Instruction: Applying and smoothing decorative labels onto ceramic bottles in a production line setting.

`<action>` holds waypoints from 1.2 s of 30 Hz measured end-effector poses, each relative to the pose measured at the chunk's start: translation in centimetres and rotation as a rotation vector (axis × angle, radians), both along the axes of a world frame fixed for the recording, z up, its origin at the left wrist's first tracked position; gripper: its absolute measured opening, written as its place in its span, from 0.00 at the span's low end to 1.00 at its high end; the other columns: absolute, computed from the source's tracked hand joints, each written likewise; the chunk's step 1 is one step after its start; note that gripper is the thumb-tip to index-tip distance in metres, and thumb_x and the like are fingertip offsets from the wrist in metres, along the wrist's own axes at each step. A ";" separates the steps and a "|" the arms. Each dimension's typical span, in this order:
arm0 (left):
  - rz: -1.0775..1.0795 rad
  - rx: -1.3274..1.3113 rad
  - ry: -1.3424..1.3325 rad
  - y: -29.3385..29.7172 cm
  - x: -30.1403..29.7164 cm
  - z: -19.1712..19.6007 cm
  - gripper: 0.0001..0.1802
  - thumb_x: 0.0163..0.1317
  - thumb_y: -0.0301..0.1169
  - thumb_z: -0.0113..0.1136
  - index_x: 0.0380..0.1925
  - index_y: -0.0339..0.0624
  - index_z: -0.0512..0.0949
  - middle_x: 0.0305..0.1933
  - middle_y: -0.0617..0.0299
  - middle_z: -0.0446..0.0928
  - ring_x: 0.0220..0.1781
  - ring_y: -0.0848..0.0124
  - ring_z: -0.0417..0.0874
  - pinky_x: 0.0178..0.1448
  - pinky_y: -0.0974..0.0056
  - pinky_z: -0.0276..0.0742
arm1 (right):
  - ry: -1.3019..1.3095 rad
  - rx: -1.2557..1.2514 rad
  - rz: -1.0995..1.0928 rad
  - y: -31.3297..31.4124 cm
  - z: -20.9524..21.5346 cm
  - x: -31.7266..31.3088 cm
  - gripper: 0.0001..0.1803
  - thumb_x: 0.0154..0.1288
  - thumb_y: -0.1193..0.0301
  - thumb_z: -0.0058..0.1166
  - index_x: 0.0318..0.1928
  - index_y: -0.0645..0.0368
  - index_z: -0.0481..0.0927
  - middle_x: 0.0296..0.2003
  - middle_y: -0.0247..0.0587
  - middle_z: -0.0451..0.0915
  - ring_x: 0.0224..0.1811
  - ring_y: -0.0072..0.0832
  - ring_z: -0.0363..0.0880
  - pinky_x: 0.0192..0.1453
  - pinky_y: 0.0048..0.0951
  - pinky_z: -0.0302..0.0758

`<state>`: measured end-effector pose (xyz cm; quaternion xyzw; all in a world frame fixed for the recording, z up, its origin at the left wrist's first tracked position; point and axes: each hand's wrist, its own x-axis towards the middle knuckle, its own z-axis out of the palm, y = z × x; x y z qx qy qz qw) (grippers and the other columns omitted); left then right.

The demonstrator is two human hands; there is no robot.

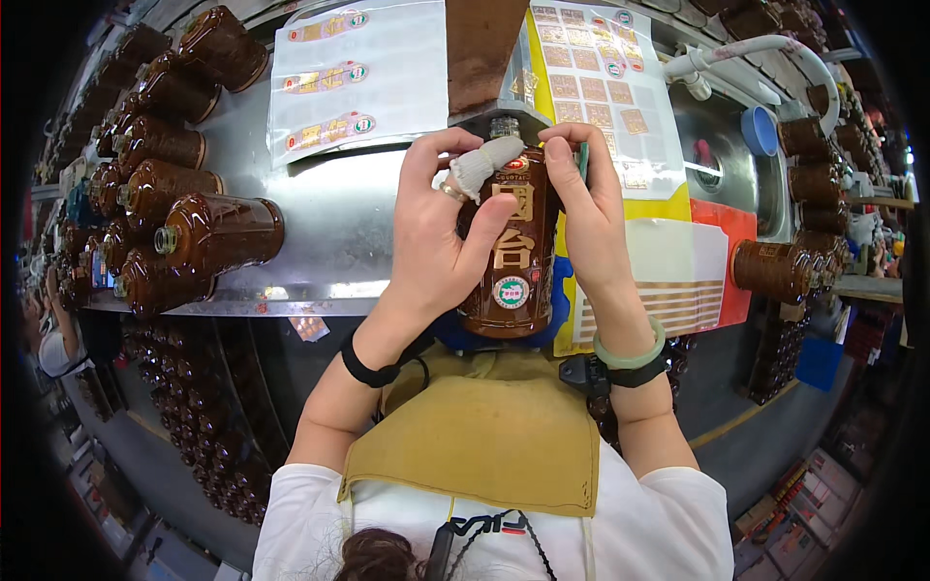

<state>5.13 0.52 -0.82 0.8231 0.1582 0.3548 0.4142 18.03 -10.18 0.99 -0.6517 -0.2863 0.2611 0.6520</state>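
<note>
The left hand grips a brown bottle from its left side, thumb laid across the front label and the forefinger (wrapped in white tape) bent over the shoulder near the neck. The right hand clasps the same bottle from the right, fingers curled up by the cap, with something small and green tucked behind them that cannot be made out. The bottle stands upright between both hands, held above the near edge of a metal table and over a mustard apron. A green bangle circles the right wrist, a black band the left. On the table's left lie more brown bottles on their sides, stacked close together. Label sheets rest beyond the hands, and another bottle lies to the right.
</note>
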 end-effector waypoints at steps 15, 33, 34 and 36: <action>-0.138 -0.127 -0.046 0.6 -1.4 -1.0 0.25 0.58 0.38 0.75 0.55 0.40 0.84 0.67 0.46 0.73 0.64 0.47 0.76 0.66 0.50 0.75 | 0.042 0.022 -0.026 0.0 -0.3 -0.1 0.14 0.82 0.61 0.50 0.51 0.61 0.73 0.41 0.32 0.73 0.45 0.19 0.68 0.54 0.22 0.68; -0.149 0.390 0.213 -1.6 -3.9 0.4 0.39 0.70 0.71 0.41 0.56 0.56 0.87 0.75 0.46 0.63 0.75 0.46 0.61 0.77 0.46 0.57 | 0.246 0.036 -0.043 -3.2 -1.5 -0.3 0.24 0.85 0.52 0.39 0.59 0.60 0.75 0.45 0.36 0.75 0.36 0.14 0.68 0.42 0.19 0.70; -0.156 0.392 0.218 -1.9 -4.0 0.5 0.39 0.70 0.71 0.41 0.56 0.56 0.87 0.75 0.46 0.63 0.75 0.46 0.61 0.77 0.46 0.57 | 0.252 0.038 -0.049 -3.5 -1.6 -0.5 0.24 0.85 0.52 0.39 0.59 0.60 0.75 0.45 0.36 0.75 0.36 0.14 0.68 0.42 0.19 0.70; -0.183 0.422 0.226 -2.2 -4.2 0.6 0.40 0.68 0.73 0.41 0.52 0.57 0.89 0.75 0.46 0.63 0.75 0.45 0.61 0.77 0.45 0.57 | 0.277 0.025 -0.043 -4.1 -1.7 -1.0 0.24 0.85 0.51 0.39 0.59 0.59 0.76 0.45 0.36 0.75 0.36 0.14 0.68 0.42 0.19 0.70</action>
